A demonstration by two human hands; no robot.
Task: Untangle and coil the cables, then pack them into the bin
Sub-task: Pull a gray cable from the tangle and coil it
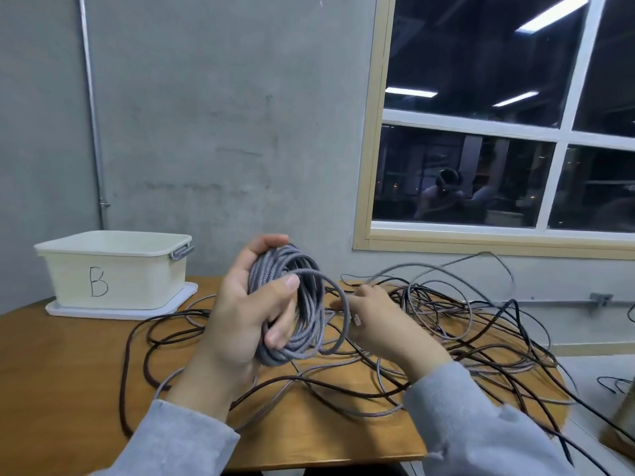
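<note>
- Head view: our left hand [240,314] gripped the grey cable coil [295,304] above the bench [68,355].
- Our right hand [374,324] pinched its loose end.
- Tangled cables [446,338] covered the bench; bin [113,269] far-left.

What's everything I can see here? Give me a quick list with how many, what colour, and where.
Coil of cable: one, grey braided, held up above the table.
Loose cables: a tangle, too many to count, dark and grey, spread over the table's middle and right.
Bin: one, cream, marked B, far left of the table, standing on a white lid.
Table: one, brown wood.
Window: one, pale frame, dark glass, right wall.
Pipe: one, grey, running down the wall on the left.
Left hand: grips the coil.
Right hand: pinches the coil's free strand, grey sleeve.
</note>
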